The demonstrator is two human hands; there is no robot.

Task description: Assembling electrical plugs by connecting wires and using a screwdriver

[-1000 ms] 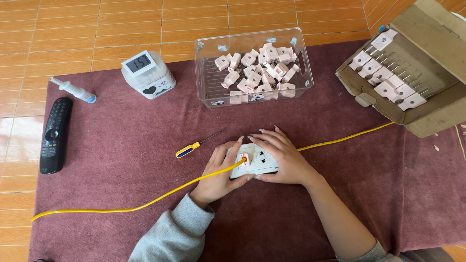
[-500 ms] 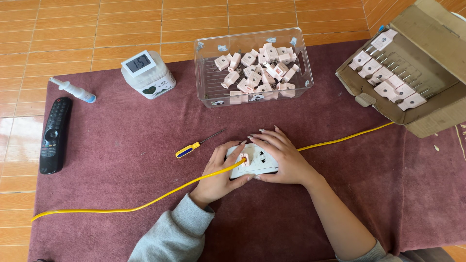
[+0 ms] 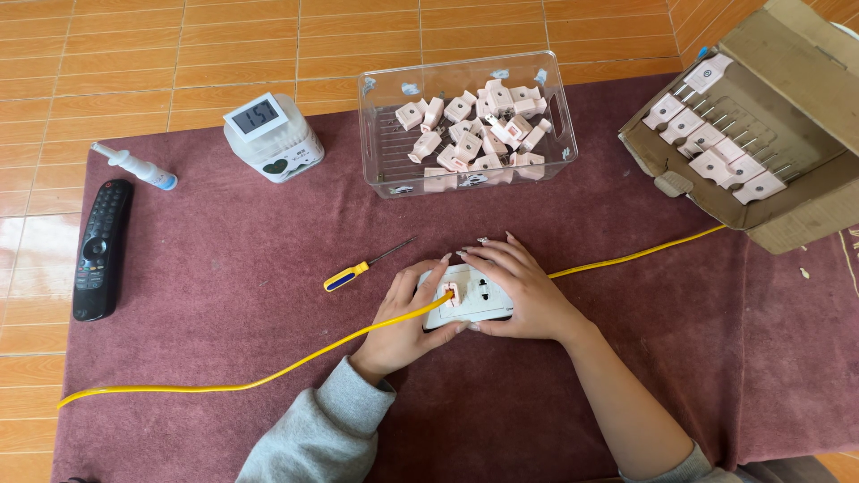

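Observation:
Both my hands rest on a white socket block point(image 3: 479, 300) lying on the maroon cloth point(image 3: 224, 268). My left hand point(image 3: 403, 322) grips its left end, thumb beside a small pink plug point(image 3: 450, 293) seated in the block, and a yellow cable point(image 3: 268, 371) runs from that plug to the left. My right hand point(image 3: 523, 291) covers the block's right end, fingers spread over its top edge. A second stretch of yellow cable point(image 3: 640, 255) leads off to the right from under my right hand.
A yellow-handled screwdriver point(image 3: 358, 270) lies left of the hands. Behind stands a clear bin point(image 3: 376, 134) of pink plugs, a small digital clock point(image 3: 273, 136), a white tube point(image 3: 139, 167) and a black remote point(image 3: 97, 249). A cardboard box point(image 3: 787, 206) with plugs sits at right.
My hands have shifted slightly on the socket block, showing more of its face and the pink plug. Nothing else has moved.

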